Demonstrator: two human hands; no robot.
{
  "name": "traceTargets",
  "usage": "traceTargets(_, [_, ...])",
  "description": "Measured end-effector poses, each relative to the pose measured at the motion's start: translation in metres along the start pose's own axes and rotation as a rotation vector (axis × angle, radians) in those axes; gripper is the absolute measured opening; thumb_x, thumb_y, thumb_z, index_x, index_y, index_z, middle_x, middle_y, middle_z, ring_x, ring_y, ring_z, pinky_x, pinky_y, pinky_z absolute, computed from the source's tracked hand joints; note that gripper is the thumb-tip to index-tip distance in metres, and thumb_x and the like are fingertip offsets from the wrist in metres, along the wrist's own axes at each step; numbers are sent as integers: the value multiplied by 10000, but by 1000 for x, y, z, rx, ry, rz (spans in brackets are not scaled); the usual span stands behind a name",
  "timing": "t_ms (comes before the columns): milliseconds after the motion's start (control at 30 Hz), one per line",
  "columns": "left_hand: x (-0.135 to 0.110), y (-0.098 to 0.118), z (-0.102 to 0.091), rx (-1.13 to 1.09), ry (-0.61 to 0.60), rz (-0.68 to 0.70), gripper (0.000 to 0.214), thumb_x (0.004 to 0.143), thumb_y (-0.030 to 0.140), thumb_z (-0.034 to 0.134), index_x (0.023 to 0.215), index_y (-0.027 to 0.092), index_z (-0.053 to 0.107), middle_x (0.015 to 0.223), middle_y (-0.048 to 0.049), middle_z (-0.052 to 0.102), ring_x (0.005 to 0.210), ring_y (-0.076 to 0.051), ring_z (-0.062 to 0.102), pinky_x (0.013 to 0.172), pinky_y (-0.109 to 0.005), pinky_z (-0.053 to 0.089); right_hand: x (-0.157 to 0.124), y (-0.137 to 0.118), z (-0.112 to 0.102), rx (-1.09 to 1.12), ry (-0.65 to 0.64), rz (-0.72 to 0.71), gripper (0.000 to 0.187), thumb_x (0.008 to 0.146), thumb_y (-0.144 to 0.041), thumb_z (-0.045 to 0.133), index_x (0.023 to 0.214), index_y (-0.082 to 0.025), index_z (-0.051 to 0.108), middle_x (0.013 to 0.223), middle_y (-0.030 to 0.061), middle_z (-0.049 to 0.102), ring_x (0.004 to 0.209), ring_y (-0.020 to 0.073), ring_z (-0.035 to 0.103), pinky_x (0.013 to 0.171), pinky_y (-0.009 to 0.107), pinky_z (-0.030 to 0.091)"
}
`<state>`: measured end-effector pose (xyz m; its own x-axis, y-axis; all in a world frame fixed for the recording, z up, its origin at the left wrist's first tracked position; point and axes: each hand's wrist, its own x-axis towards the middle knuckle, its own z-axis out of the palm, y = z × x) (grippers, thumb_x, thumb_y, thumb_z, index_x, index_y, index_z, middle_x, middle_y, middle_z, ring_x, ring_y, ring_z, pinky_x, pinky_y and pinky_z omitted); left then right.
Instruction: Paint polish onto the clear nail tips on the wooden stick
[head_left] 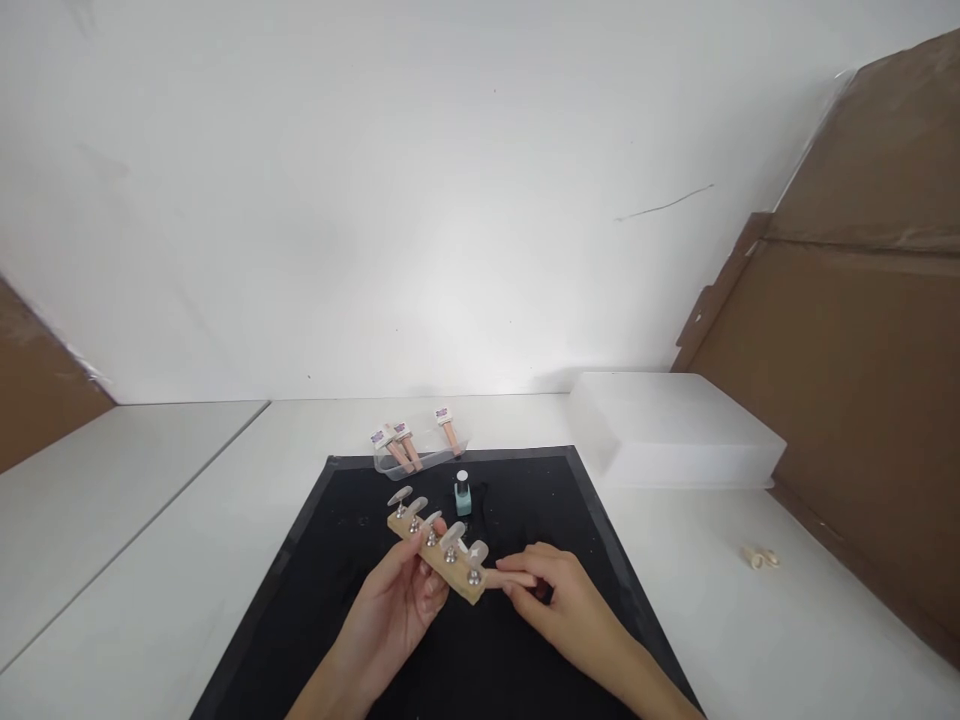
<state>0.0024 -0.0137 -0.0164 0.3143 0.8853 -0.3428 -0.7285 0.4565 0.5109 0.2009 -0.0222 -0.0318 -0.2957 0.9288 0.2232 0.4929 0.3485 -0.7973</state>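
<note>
My left hand point(401, 605) is closed around a wooden nail-tip stand point(442, 562), tilted with its near end down to the right. Several clear oval nail tips point(453, 536) sit on its silver posts. Between the fingers of my right hand point(566, 600) is a pale pink stick point(510, 578), pinched lengthwise. Its left end meets or passes behind the near end of the stand; which of the two I cannot tell. A teal nail polish bottle point(463, 497) with a white-topped cap stands upright just beyond the stand.
A clear plastic tray point(390, 472) at the mat's far edge holds several pink sticks point(451, 436) with printed white tops. The black mat point(525, 670) lies on a white table point(150, 560). At right are a white box point(675, 430), small cream rings point(760, 557) and a cardboard wall point(862, 350).
</note>
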Motion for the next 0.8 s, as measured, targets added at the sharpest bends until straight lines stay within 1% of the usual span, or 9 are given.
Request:
traceTargets(100, [-1,1,2,-12,1,3,157,726,189,646,854,98,653,555,35,490,441,-26,406,430,-141,370,1,-3,0,-10,-20,-23,225,769,-144,578,903,-238,733,696,33,674,631,189,561,552,269,417])
traceTargets(233, [-1,2,7,-13,-7,11,144,728,181,641,846,102,664,555,30,509,439,-27,416,435,-142,383,1,-6,0,-62,-72,-7,215,791,-156,562,895,-222,738,692,32,683,645,181,548,585,263,411])
traceTargets(333, [-2,2,9,-4,-13,-1,126,725,175,643,820,98,674,501,40,477,427,-28,412,420,-135,368,2,-7,-1,-97,-94,19,233,803,-158,546,943,-202,728,711,37,687,668,180,555,617,261,415])
traceTargets(567, [-5,0,9,-4,-35,-7,176,682,192,692,827,92,686,521,32,501,442,-31,435,420,-136,362,0,-7,1,-126,-89,45,225,802,-164,535,908,-179,732,709,45,692,664,185,562,627,264,418])
traceTargets(800, [-6,1,11,0,-36,-9,173,662,184,708,806,91,689,527,29,508,441,-28,431,407,-132,339,1,-7,2,-136,-68,66,241,784,-154,541,927,-159,735,700,61,694,656,189,568,606,259,421])
